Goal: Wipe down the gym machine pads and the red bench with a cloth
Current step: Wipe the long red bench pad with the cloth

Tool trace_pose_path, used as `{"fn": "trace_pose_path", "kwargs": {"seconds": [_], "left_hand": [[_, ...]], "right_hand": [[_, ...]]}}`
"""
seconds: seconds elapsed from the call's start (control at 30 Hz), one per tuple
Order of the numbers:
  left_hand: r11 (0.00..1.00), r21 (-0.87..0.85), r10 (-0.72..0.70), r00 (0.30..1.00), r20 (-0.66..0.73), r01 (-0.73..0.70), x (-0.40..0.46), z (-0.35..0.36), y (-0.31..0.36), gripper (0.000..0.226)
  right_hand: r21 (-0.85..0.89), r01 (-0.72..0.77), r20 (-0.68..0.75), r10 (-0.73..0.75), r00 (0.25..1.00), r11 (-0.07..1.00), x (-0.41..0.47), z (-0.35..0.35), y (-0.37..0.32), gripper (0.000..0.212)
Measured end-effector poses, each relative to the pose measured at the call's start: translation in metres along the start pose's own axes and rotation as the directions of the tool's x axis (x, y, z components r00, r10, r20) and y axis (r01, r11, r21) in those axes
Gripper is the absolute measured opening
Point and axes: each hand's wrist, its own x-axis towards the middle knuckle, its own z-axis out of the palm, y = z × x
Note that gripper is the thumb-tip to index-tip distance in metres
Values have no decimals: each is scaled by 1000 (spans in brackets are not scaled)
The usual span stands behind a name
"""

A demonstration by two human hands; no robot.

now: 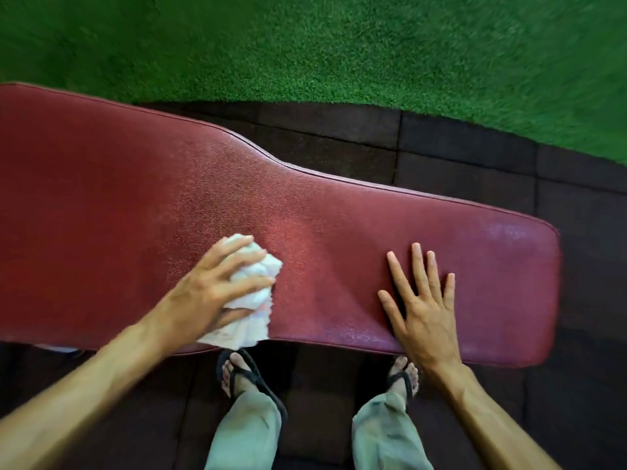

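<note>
Reached in from the lower left with the left hand (207,293), palm down, fingers curled over a bunched white cloth (252,293) and pressing it onto the red bench pad (101,198) near its front edge. Had the cloth bulging out beyond the fingertips and under the palm. Laid the right hand (422,307) flat on the narrower end, fingers spread, holding nothing, well apart from the cloth. Stood in flip-flops (252,381) on dark rubber floor tiles (475,147), green turf (305,45) beyond.

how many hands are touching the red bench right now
2. The left hand presses a white cloth onto the red bench near its middle; the right hand lies flat, fingers spread, toward its narrow end.
</note>
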Motion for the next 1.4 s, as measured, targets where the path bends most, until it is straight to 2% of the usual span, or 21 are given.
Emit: {"fn": "trace_pose_path", "kwargs": {"seconds": [0.07,0.13,0.2,0.27,0.37,0.43,0.53,0.63,0.73,0.87,0.97,1.07,1.23,1.33,1.4], "left_hand": [[998,45,-53,999,-9,54,4,-8,-13,44],[984,74,-152,981,-125,162,37,-8,-21,42],[950,64,-280,923,-262,306,85,-1,-22,38],[936,47,-318,895,-312,349,134,10,-7,40],[961,19,-258,915,-310,278,176,37,35,38],[973,-8,-223,933,-283,230,175,57,69,35],[993,-9,-115,981,-159,115,134,71,99,33],[999,-20,-44,998,-54,43,71,64,98,34],[992,-16,-129,988,-84,128,55,46,79,40],[954,-49,-298,921,-251,295,129,43,61,35],[960,-28,-273,917,-292,277,204,59,71,38],[962,-53,-271,928,-256,266,237,81,107,40],[985,-24,-175,969,-174,174,206,114,169,39],[983,-87,-174,974,-147,163,193,113,188,50],[977,-126,-193,969,-152,175,188,98,178,58]], "right_hand": [[2,-6,17,6,1000,1000,0,-4,21,64],[8,1,37,-2,999,1000,1,-6,34,64],[10,42,45,-42,998,999,3,-7,42,64],[32,39,32,-40,999,999,7,-8,49,66],[88,-27,-17,28,999,996,11,-7,65,67],[73,-12,-32,14,999,997,11,-5,77,68],[57,21,-42,-19,999,998,13,-4,89,68],[68,56,-44,-53,998,996,13,-4,96,68],[82,1,-50,3,999,997,13,-6,114,67],[39,-3,-34,4,999,999,13,-11,148,67],[29,9,-39,-7,999,1000,15,-12,158,67],[64,-9,-66,13,998,998,12,-9,157,67],[125,-17,-58,24,998,992,10,-9,159,66],[183,-51,-41,60,997,982,7,-12,155,66],[306,-104,-58,127,990,947,1,-16,141,63]]}}
